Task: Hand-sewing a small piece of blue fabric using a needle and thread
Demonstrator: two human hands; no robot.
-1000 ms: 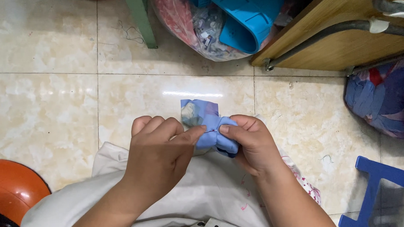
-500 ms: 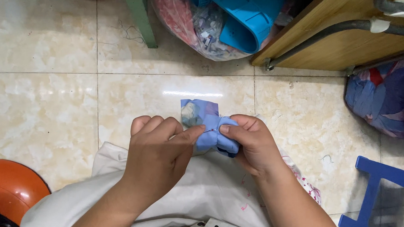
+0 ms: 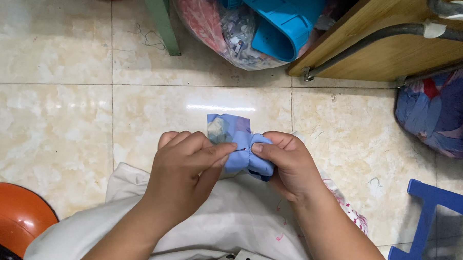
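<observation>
A small piece of light blue cloth is bunched between both hands above my lap. My right hand grips the folded blue cloth from the right. My left hand pinches a thin needle at its fingertips, touching the cloth's fold. White fabric covers my lap beneath the hands.
Beige floor tiles lie all around. An orange round object sits at lower left, a blue stool at lower right. A clear bag of cloth scraps with a blue plastic item, a green leg and a wooden board stand ahead.
</observation>
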